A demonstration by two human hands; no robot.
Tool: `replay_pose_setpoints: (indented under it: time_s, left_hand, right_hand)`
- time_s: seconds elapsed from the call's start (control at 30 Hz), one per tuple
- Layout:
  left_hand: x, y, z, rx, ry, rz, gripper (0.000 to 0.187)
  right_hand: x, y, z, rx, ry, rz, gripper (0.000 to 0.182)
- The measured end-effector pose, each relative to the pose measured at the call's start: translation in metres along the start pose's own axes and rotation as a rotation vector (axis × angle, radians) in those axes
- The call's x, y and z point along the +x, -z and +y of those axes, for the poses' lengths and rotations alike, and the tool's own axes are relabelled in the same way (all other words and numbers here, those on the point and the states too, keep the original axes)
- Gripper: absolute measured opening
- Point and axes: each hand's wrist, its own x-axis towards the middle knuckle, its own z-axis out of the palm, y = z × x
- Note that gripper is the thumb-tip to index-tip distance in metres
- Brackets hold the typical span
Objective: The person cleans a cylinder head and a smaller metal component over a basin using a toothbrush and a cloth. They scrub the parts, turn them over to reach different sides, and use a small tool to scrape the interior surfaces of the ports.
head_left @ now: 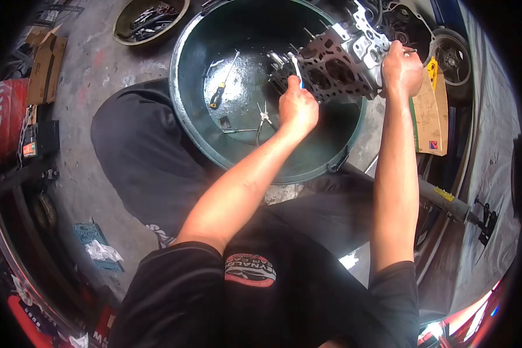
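My left hand [298, 107] is closed around a slim white and blue tool [296, 66] that looks like a toothbrush. Its upper end lies against the near left part of an engine cylinder head [333, 66]. My right hand [401, 71] grips the head's right end with curled fingers. Tilted over the right side of a large round green tub [185, 110], the head shows its flat face with large round recesses and several studs. Inside the tub, left of my left hand, lie a screwdriver [217, 95] with a yellow and black handle and a pair of pliers [264, 117].
A round pan [119, 32] of metal parts stands beyond the tub. To the right are a pulley-like wheel [451, 57], flattened cardboard [430, 119] and a grey cylindrical bar [443, 197]. Cardboard boxes [46, 66] and a teal case [93, 235] are on the left.
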Motion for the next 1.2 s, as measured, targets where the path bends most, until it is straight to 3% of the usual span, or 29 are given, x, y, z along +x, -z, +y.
replay_pose_setpoints:
  time_s: [0.1, 0.27, 0.37, 0.4, 0.5, 0.57, 0.63, 0.73, 0.83, 0.97, 1.0, 1.1, 1.13, 1.2]
  left_hand:
    - [0.039, 0.009, 0.008, 0.188, -0.011, 0.004, 0.030]
    - [0.020, 0.022, 0.011, -0.011, -0.035, -0.028, 0.022]
    - [0.082, -0.007, -0.038, -0.158, 0.198, 0.023, 0.022]
    - [0.090, -0.003, -0.050, -0.152, 0.157, 0.041, 0.022]
    - [0.058, -0.007, -0.037, -0.308, 0.292, 0.266, 0.021]
    - [0.021, -0.023, -0.022, -0.194, 0.095, 0.256, 0.019]
    - [0.007, -0.035, -0.009, -0.285, 0.097, 0.285, 0.015]
    - [0.045, -0.068, -0.042, -0.427, 0.162, 0.272, 0.013]
    - [0.008, -0.028, 0.022, -0.334, 0.126, 0.232, 0.015]
    - [0.036, -0.004, 0.013, -0.340, 0.197, 0.165, 0.018]
    - [0.035, 0.001, 0.008, -0.297, 0.162, 0.069, 0.019]
    - [0.027, 0.015, -0.002, -0.126, 0.002, -0.106, 0.023]
    - [0.033, 0.028, 0.010, 0.131, -0.024, -0.085, 0.023]
    - [0.038, 0.029, 0.013, 0.198, -0.032, -0.089, 0.026]
  right_hand:
    - [0.007, -0.001, -0.019, 0.031, 0.020, 0.013, 0.050]
    - [0.010, 0.000, -0.013, 0.012, 0.038, -0.006, 0.052]
    - [0.007, 0.004, -0.014, 0.043, 0.044, -0.008, 0.053]
    - [0.013, -0.005, -0.008, 0.030, 0.097, 0.053, 0.054]
    - [0.015, -0.005, -0.010, -0.031, 0.062, 0.010, 0.055]
    - [0.022, -0.009, -0.001, -0.072, 0.089, 0.048, 0.055]
    - [0.027, -0.010, -0.006, -0.093, 0.096, 0.027, 0.055]
    - [0.026, -0.011, -0.005, -0.033, 0.091, 0.051, 0.053]
    - [0.027, -0.011, -0.005, -0.010, 0.085, 0.036, 0.053]
    - [0.039, -0.016, -0.002, -0.112, 0.098, 0.031, 0.054]
    - [0.041, -0.016, 0.000, -0.091, 0.081, 0.008, 0.054]
    - [0.034, -0.013, -0.007, -0.119, 0.044, 0.033, 0.054]
    - [0.037, -0.014, -0.008, -0.090, 0.048, 0.036, 0.054]
    - [0.038, -0.015, -0.002, -0.061, 0.073, 0.019, 0.054]
